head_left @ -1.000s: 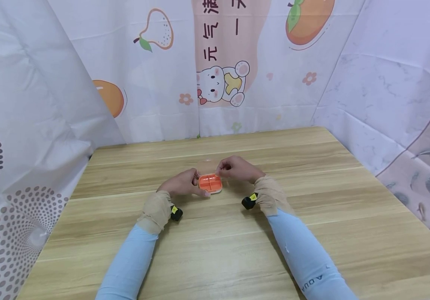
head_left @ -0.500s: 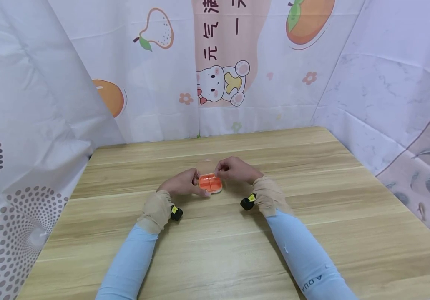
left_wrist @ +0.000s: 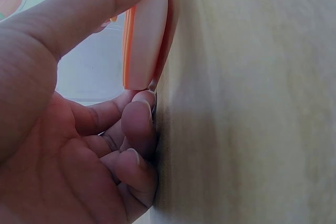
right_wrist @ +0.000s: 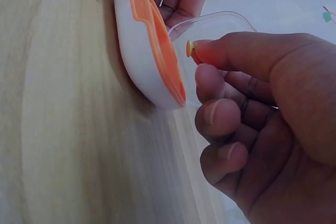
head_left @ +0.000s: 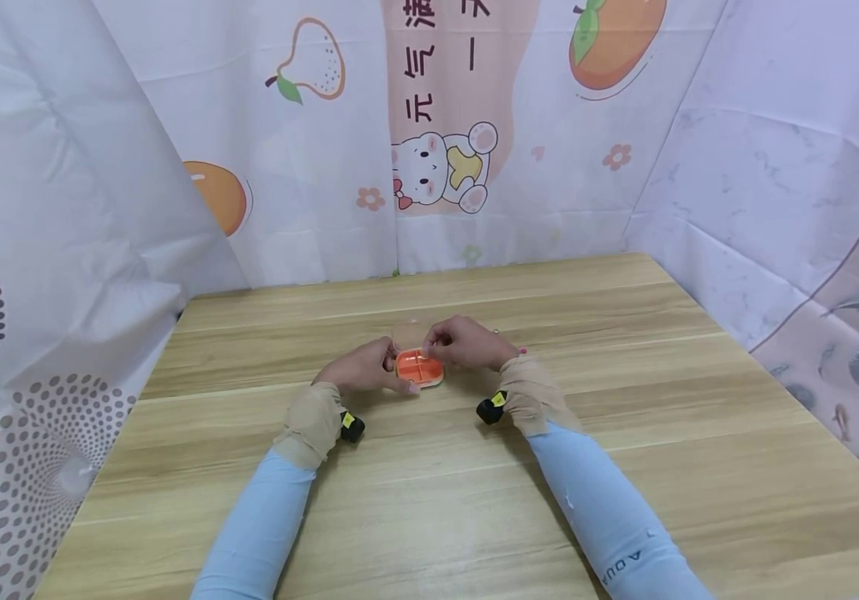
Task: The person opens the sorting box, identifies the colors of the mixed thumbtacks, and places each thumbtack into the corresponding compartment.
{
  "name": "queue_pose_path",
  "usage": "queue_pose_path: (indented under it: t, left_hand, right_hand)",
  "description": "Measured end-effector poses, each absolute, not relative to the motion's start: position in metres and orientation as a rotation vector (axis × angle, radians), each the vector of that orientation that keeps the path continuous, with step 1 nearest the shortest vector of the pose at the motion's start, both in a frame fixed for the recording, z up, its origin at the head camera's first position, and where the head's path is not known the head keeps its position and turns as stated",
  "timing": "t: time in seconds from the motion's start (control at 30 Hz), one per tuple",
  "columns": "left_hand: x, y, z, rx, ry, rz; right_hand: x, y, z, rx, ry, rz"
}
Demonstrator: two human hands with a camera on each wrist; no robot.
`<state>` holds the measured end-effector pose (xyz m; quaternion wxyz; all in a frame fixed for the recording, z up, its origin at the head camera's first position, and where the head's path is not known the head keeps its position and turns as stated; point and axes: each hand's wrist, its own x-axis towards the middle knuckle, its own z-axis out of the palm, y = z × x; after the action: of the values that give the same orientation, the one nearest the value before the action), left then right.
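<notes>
A small pill box (head_left: 420, 367) with a white shell and an orange divided inside sits on the table, its clear lid (head_left: 409, 333) raised at the back. My left hand (head_left: 363, 367) grips the box from the left, thumb (left_wrist: 105, 3) along its near side and fingers at the far left. Over the box's back right compartment, my right hand (head_left: 468, 342) pinches a tiny yellow-orange piece (right_wrist: 190, 49) with a flat round end between thumb and forefinger. In the right wrist view this piece hangs just off the orange rim (right_wrist: 163, 51).
Right of my right hand, a tiny pink thing (head_left: 522, 350) and a tiny pale thing (head_left: 496, 332) lie on the wooden table (head_left: 429, 483). A printed curtain (head_left: 324, 167) hangs along the table's back edge, with more sheets on both sides.
My right hand has moved slightly left, its fingertips now over the box. Tiny things on the table to its right have come into sight. The left hand and box stay put.
</notes>
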<state>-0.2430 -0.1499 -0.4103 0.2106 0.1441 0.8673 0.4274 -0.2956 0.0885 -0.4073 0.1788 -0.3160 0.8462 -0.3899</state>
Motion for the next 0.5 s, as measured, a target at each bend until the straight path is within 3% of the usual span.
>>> queue_pose_path:
  t: [0.5]
  left_hand:
    - [-0.2449,-0.1504,-0.4119,0.42,2.429,1.168]
  right_hand:
    - [-0.2919,0.079,-0.4078,-0.968,2.47,-1.055]
